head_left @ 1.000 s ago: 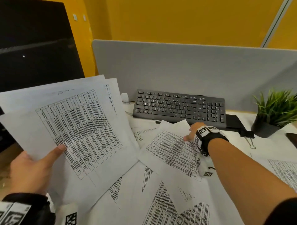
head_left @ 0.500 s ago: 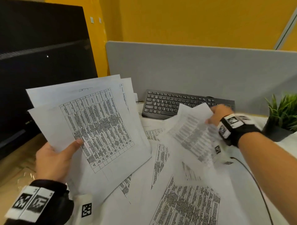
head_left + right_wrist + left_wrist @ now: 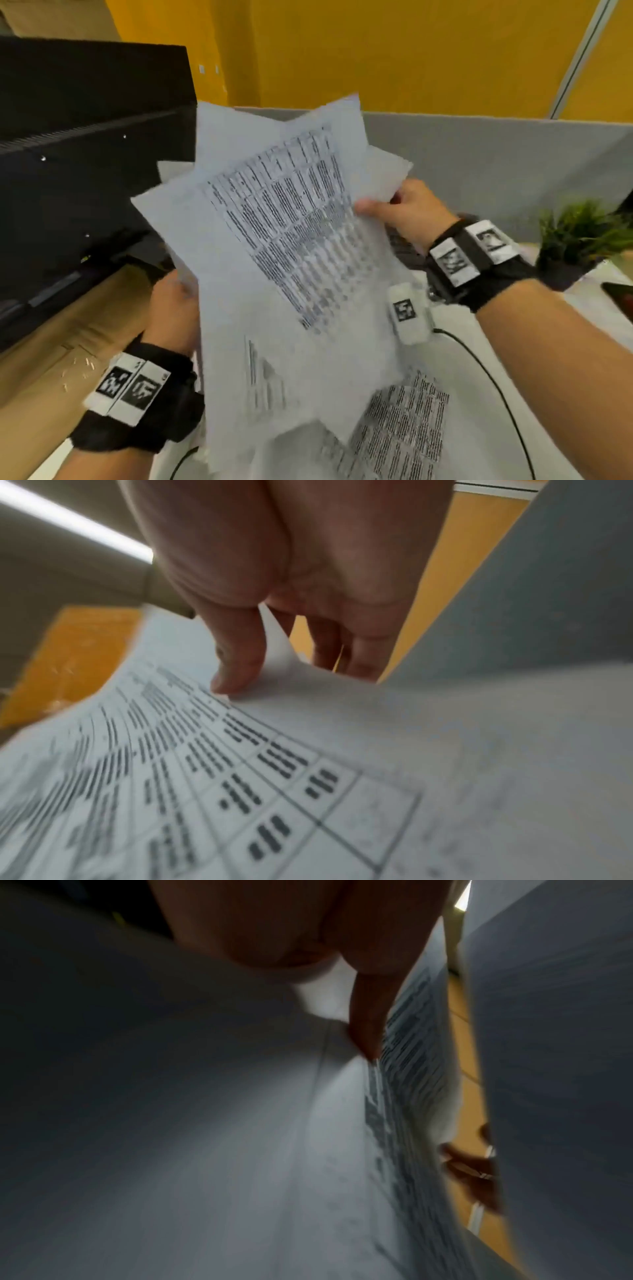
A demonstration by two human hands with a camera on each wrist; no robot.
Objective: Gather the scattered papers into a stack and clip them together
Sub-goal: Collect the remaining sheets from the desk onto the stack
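Note:
A loose, fanned bundle of printed sheets is held up in front of me, above the desk. My left hand grips the bundle's left edge from behind; most of it is hidden by the paper. In the left wrist view its thumb presses on the sheets. My right hand pinches the right edge of a printed sheet laid onto the bundle, thumb on top of the sheet and fingers underneath. More printed papers lie scattered on the desk below. No clip shows.
A black monitor stands at the left over a wooden desk top. A grey partition runs behind, with a yellow wall above. A potted plant stands at the right, a dark phone beside it. A black cable crosses the white desk.
My right hand lifted one sheet from the desk and carried it left onto the bundle. My left hand raised the bundle toward the middle. The keyboard is now hidden.

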